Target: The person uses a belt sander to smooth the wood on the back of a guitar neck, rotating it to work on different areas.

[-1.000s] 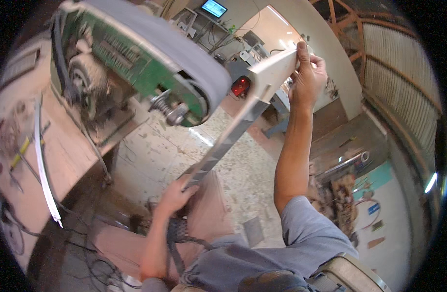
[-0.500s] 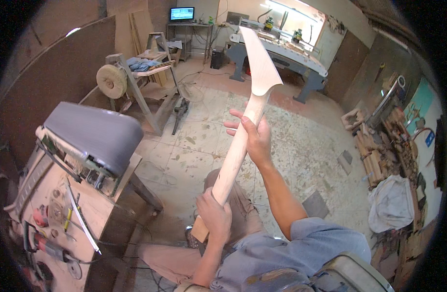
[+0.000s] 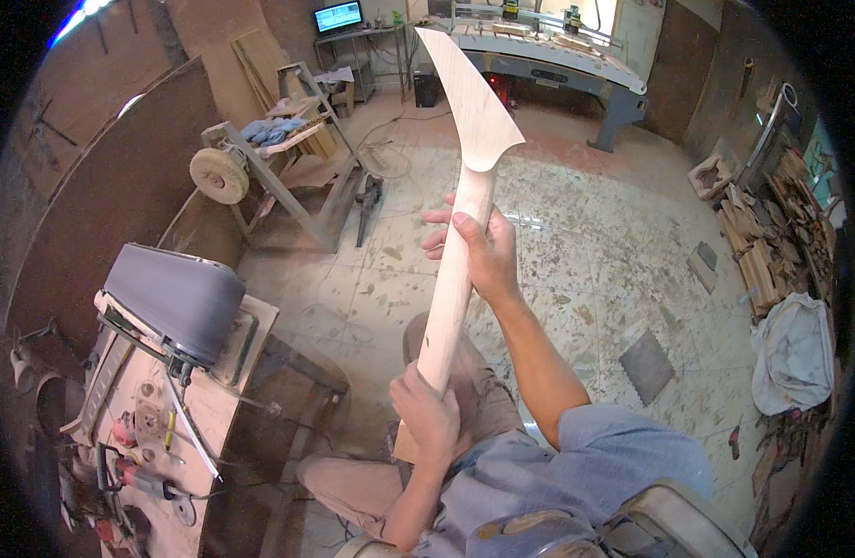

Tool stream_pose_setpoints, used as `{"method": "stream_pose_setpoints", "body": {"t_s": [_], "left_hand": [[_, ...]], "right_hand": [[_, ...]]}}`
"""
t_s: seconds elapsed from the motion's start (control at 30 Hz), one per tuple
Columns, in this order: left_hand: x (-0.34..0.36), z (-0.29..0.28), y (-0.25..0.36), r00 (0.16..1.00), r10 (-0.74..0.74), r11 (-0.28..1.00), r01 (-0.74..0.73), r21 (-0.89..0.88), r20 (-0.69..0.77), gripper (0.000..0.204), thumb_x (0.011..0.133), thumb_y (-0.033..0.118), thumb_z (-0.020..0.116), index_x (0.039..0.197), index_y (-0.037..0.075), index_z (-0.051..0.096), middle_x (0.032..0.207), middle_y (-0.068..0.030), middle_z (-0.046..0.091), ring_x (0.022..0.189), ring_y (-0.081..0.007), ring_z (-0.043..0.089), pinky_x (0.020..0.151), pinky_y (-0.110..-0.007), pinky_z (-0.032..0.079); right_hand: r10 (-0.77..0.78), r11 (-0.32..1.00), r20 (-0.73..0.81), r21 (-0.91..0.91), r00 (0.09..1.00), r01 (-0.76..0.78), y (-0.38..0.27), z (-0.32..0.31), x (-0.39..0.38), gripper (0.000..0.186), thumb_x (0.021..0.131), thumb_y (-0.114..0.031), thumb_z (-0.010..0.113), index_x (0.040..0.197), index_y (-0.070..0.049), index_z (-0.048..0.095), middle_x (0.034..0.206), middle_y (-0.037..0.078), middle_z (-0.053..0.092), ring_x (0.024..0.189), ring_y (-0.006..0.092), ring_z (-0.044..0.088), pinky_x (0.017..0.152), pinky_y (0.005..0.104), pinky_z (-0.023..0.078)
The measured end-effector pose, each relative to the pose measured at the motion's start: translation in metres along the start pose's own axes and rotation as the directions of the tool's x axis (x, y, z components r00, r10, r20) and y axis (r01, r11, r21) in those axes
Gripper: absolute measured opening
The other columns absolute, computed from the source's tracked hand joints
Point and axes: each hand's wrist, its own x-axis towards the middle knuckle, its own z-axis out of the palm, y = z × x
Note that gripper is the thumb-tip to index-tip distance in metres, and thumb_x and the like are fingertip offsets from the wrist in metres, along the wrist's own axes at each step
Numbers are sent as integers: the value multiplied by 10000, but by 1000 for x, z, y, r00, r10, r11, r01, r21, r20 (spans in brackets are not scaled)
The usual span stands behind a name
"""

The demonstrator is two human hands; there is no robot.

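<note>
Floor (image 3: 558, 251) of pale, blotched tile spreads out ahead of you, with a gantry machine (image 3: 548, 67) across its far side. To your left stands the bench (image 3: 225, 395), and on it the belt sander (image 3: 172, 302), well apart from your work. The wooden neck (image 3: 446, 302), with its flared, pointed head, is raised in front of you, slanting from near your lap up toward the gantry machine. Your left hand (image 3: 427, 409) is clamped around it near the lower end. Your right hand (image 3: 491, 251) takes it just below the head, thumb across the near face, fingers reaching out behind. The step in hand looks to be holding the neck up in view, clear of the belt. Any next move probably calls for a firm left grip and steady right-hand guidance, since that long head could catch on something.
</note>
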Motion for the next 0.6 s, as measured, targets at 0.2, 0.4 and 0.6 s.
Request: {"method": "stream_pose_setpoints", "body": {"t_s": [0.2,0.4,0.6], "left_hand": [[-2,-4,11,999,-8,999,6,47,31,753,711,-6,796,1371,-55,437,1177,-257,496,1108,-468,514,980,-516,423],[-4,1,7,1000,2,996,-2,88,-7,733,730,19,784,1377,-52,447,1173,-259,490,1109,-468,512,973,-523,424],[-6,3,5,1000,21,994,-19,111,-12,746,736,32,791,1394,-39,447,1184,-250,488,1109,-465,512,970,-526,426]], "right_hand": [[40,996,16,79,999,-41,-5,-4,-1,526,1032,-337,569,1297,109,481,1096,289,705,781,277,756,649,368,656],[76,995,-39,62,996,-74,-11,-2,-1,546,1047,-392,519,1249,115,526,1020,297,717,708,269,748,610,362,638],[95,995,-180,1,979,-97,-13,-2,-1,582,1016,-432,520,1103,137,607,834,256,731,616,241,725,550,345,597]]}}
